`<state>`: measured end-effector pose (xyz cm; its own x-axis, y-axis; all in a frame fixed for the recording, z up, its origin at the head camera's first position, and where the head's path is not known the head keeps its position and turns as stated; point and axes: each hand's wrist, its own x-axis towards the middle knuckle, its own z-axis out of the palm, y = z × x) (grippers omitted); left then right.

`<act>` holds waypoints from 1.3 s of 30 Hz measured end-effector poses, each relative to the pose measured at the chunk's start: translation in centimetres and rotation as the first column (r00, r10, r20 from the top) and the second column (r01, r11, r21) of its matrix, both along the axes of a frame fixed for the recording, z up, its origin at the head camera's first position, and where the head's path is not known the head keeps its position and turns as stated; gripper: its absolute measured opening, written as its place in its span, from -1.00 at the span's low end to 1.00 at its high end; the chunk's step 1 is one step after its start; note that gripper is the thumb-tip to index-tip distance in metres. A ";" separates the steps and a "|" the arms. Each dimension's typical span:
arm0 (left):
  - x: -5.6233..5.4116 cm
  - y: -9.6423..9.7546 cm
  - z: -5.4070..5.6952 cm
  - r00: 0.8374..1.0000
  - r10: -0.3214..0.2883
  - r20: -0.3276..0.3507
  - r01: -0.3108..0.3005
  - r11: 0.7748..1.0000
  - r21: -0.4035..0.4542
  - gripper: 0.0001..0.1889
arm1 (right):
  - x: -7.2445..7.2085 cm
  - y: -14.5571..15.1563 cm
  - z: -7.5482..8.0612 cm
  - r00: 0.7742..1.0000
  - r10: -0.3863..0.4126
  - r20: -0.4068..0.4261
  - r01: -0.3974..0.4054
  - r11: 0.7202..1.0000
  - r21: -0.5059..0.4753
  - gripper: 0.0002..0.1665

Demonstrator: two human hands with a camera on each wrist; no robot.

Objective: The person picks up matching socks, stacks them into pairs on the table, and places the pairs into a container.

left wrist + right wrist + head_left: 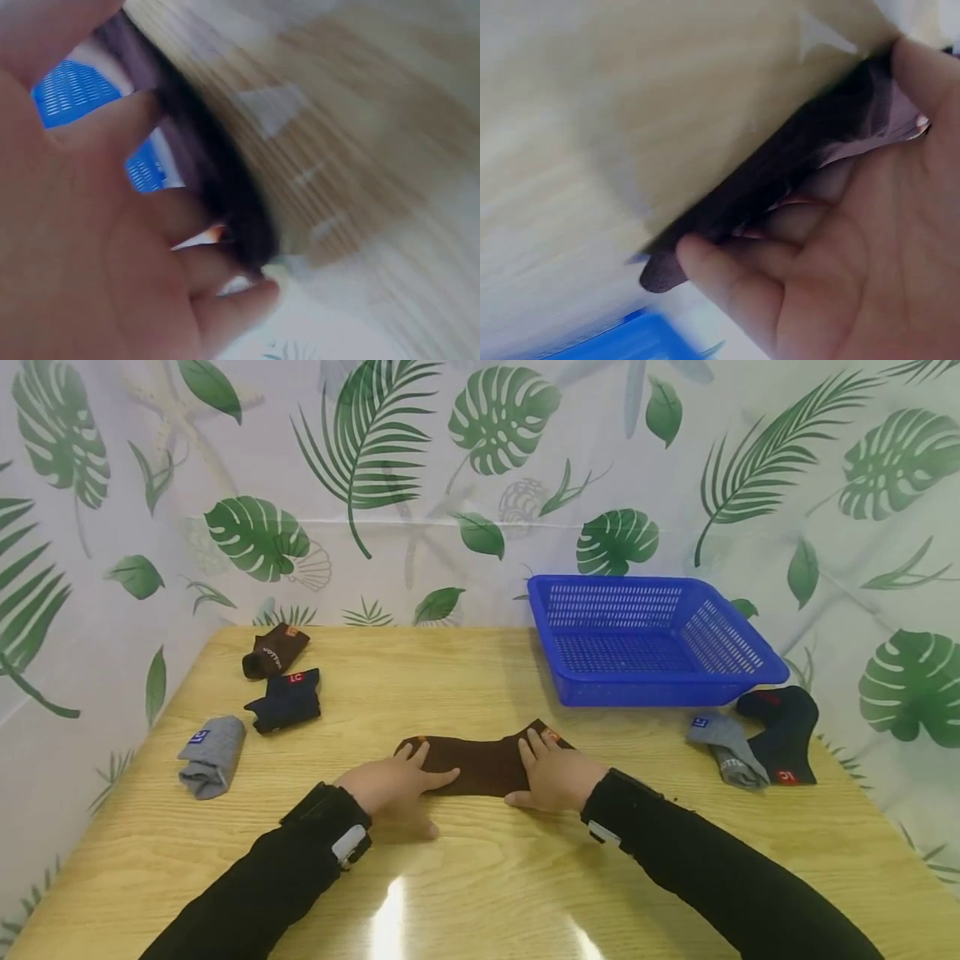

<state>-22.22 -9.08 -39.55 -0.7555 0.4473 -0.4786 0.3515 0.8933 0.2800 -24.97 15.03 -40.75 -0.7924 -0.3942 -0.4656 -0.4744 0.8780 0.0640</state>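
A dark brown sock (480, 766) lies stretched out sideways on the table, with orange marks near both ends. My left hand (393, 783) rests its fingertips on the sock's left end, fingers spread, its little finger side toward the far edge. On the right end, by the raised cuff, my right hand (558, 772) presses with extended fingers and the thumb at the near edge. The left wrist view shows the sock (217, 172) along the fingertips of the left hand (97, 225). In the right wrist view the sock (757, 172) runs under the fingers of the right hand (855, 255).
A blue plastic basket (637, 689) stands at the back right. Right of it lie a grey sock (727, 747) and a dark navy sock (787, 735). At the left are a folded brown sock (281, 647), a folded navy sock (288, 702) and a folded grey sock (213, 756).
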 end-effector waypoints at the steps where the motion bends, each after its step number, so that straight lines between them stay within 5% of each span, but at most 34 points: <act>1: 0.4 -0.5 0.2 1.000 -0.002 0.007 0.002 1.000 -0.004 -0.17 | 0.8 -0.3 0.0 1.000 0.020 -0.011 -0.020 1.000 0.013 0.02; 6: 2.5 -1.8 0.7 0.999 0.001 0.038 0.001 1.000 -0.031 -0.19 | 3.8 -1.5 0.2 0.995 0.093 -0.047 -0.091 0.995 0.050 0.00; 10: 2.6 -1.8 0.9 1.000 -0.008 0.024 0.008 1.000 -0.026 -0.26 | 4.6 -1.8 0.4 0.993 0.104 -0.059 -0.101 0.994 0.052 0.05; 13: 0.9 -2.0 1.4 1.000 -0.018 0.017 0.017 0.999 0.028 -0.33 | 4.5 -1.8 0.7 0.994 0.093 -0.051 -0.092 0.995 0.024 0.11; 16: -2.0 -3.3 2.5 1.000 0.003 0.029 -0.006 0.992 0.123 -0.34 | 4.4 -1.6 0.6 0.994 0.093 -0.051 -0.093 0.996 -0.006 0.14; 21: -6.9 -8.9 5.0 0.981 0.190 -0.048 -0.171 0.951 0.258 -0.38 | 4.6 -1.7 0.3 0.986 0.136 -0.093 -0.139 0.990 -0.029 0.14; 24: -9.7 -12.3 5.7 0.915 0.360 -0.183 -0.296 0.907 0.300 -0.47 | 4.6 -1.6 0.2 0.984 0.139 -0.114 -0.143 0.989 -0.029 0.14; 26: -11.9 -14.4 5.5 0.831 0.471 -0.297 -0.374 0.867 0.329 -0.53 | 4.4 -1.5 0.1 0.983 0.132 -0.129 -0.136 0.990 -0.025 0.14; 29: -14.9 -17.2 3.6 0.704 0.581 -0.410 -0.454 0.811 0.369 -0.61 | 4.1 -1.4 -0.3 0.983 0.126 -0.134 -0.131 0.991 -0.031 0.15; 31: -16.7 -18.9 1.7 0.672 0.603 -0.431 -0.477 0.797 0.370 -0.60 | 4.2 -1.2 -0.5 0.982 0.132 -0.138 -0.137 0.990 -0.027 0.15; 33: -18.5 -20.6 -1.0 0.692 0.584 -0.424 -0.475 0.811 0.342 -0.47 | 4.5 -1.0 -0.8 0.983 0.128 -0.133 -0.133 0.991 -0.029 0.15; 35: -19.6 -21.5 -2.6 0.748 0.545 -0.379 -0.460 0.837 0.296 -0.38 | 4.7 -0.8 -0.9 0.983 0.122 -0.133 -0.127 0.992 -0.025 0.15; 37: -20.0 -21.6 -3.2 0.783 0.528 -0.329 -0.456 0.847 0.274 -0.34 | 4.8 -0.8 -0.9 0.985 0.111 -0.134 -0.117 0.992 -0.037 0.16; 39: -19.8 -21.3 -2.9 0.792 0.518 -0.322 -0.451 0.853 0.263 -0.37 | 4.7 -0.7 -0.8 0.984 0.114 -0.139 -0.122 0.991 -0.047 0.17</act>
<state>-42.01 -30.37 -42.46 -0.9970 0.0202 -0.0748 -0.0095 0.9263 0.3766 -20.32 14.30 -41.59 -0.7929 -0.5108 -0.3322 -0.5652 0.8203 0.0878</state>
